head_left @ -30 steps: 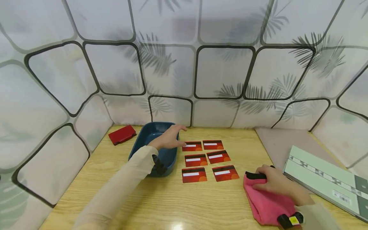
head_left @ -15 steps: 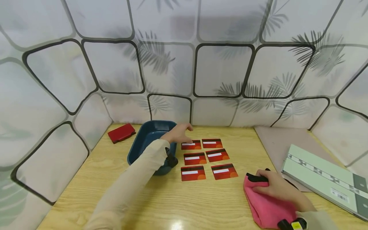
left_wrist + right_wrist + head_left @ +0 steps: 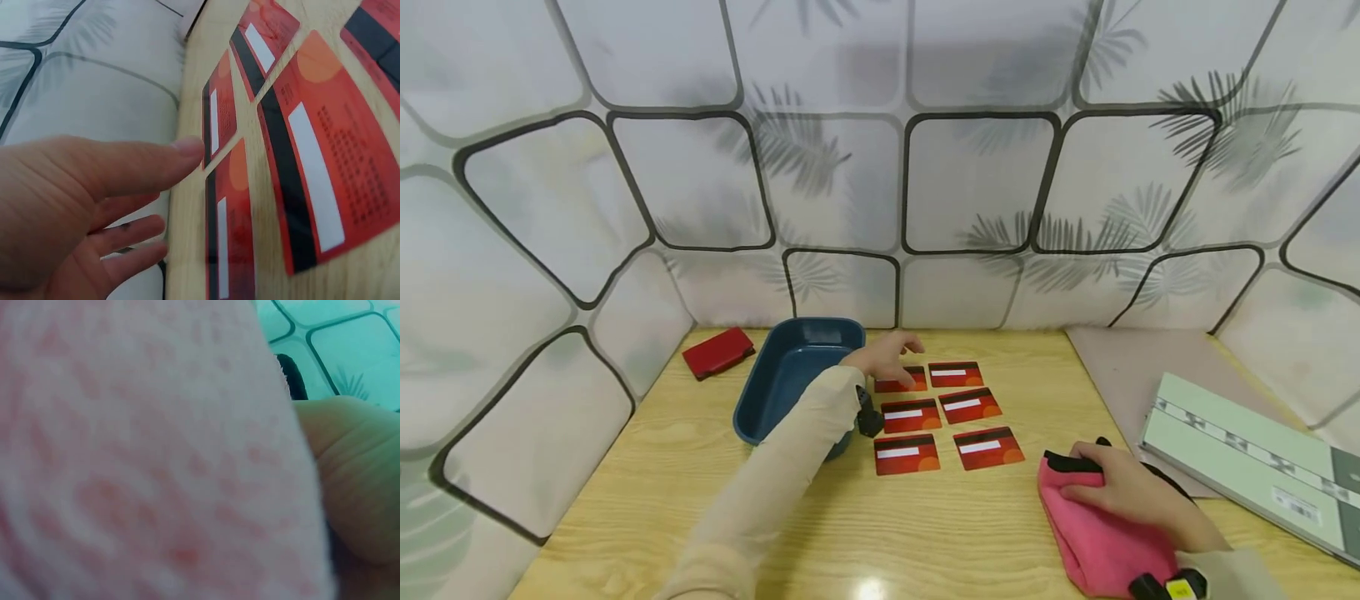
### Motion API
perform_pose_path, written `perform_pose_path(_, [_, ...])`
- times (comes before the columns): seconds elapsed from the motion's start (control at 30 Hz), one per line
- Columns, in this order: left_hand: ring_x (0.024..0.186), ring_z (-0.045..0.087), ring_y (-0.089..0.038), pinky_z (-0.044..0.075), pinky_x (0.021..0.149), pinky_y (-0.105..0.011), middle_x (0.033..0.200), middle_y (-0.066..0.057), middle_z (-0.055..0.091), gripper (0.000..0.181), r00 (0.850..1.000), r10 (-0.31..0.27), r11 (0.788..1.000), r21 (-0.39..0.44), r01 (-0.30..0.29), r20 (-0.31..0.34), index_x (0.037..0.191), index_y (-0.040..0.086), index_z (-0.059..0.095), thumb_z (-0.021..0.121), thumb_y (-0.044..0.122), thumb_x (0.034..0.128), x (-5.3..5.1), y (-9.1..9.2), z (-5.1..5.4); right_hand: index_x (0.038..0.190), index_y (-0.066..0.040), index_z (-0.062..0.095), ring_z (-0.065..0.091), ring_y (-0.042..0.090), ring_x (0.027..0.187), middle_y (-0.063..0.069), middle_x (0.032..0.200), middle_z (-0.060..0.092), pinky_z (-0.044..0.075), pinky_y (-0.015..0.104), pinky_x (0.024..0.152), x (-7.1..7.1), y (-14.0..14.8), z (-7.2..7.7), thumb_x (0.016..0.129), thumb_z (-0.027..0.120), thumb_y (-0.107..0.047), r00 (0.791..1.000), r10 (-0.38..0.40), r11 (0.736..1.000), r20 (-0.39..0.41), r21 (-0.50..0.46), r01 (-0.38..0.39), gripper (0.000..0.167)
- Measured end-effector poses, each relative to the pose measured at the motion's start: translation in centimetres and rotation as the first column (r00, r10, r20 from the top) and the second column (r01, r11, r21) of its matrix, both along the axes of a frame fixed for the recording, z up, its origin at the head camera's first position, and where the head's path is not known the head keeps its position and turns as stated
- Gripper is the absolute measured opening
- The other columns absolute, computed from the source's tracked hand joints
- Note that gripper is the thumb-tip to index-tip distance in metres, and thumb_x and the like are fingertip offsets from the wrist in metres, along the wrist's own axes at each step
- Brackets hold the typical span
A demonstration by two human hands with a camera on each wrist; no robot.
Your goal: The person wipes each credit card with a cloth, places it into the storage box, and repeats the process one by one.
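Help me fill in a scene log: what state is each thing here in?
Six red cards: flat, stripe side up.
Blue tray: upright, open-topped.
Red case: lying flat, looks closed.
Pink pouch: held near its black-edged end; open or closed, cannot tell.
Light green case: lying flat, looks shut.
Pinkish-grey sheet: flat.
Left grip: thumb and fingers apart, nothing held, by the cards.
Right grip: holding the pink pouch.
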State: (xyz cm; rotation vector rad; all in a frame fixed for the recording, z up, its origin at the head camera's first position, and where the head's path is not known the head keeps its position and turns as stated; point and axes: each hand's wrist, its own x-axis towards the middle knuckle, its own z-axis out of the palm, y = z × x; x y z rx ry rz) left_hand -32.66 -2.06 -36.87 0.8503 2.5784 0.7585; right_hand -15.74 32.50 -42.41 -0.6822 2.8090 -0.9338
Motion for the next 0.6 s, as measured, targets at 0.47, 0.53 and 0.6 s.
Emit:
perform_pose_path(0.47, [0.082,0.049,-0.02,0.044,0.065,-0.026,0.109,-0.012,0.06,0.043,0.936,0.348,0.936,-0.077,-0.343,0.047,0.109,0.004,0.061,0.079,-0.003,0.0712,0.7,3.0,0.0,0.086,-0.02,0.053,0.041,-0.005,0.064,-0.014,0.072,0.049,0.036,0.018,0.054,0.2,0.3,0.3,0.084,0.074,-0.026,0.995,0.026,0.999,-0.093,0.024,-0.024,0.022])
perform_pose_path(0.53, [0.083,0.051,-0.02,0.046,0.069,-0.027,0.111,-0.013,0.06,0.043,0.915,0.397,0.918,-0.016,-0.397,0.076,0.112,0.003,0.061,0.077,-0.004,0.0725,0.8,3.1,-0.3,0.086,-0.021,0.053,0.041,-0.005,0.064,-0.015,0.072,0.049,0.036,0.018,0.054,0.2,0.2,0.2,0.084,0.074,-0.025,0.995,0.03,0.999,-0.1,0.015,-0.029,0.022])
perform_pose_path(0.6, [0.084,0.052,-0.02,0.048,0.071,-0.029,0.113,-0.013,0.06,0.044,0.896,0.435,0.898,0.025,-0.438,0.086,0.115,0.003,0.061,0.075,-0.005,0.074,0.9,3.1,-0.5,0.086,-0.021,0.053,0.042,-0.005,0.064,-0.015,0.072,0.049,0.037,0.018,0.054,0.1,0.1,0.1,0.085,0.074,-0.025,0.995,0.033,0.999,-0.092,0.006,-0.033,0.021])
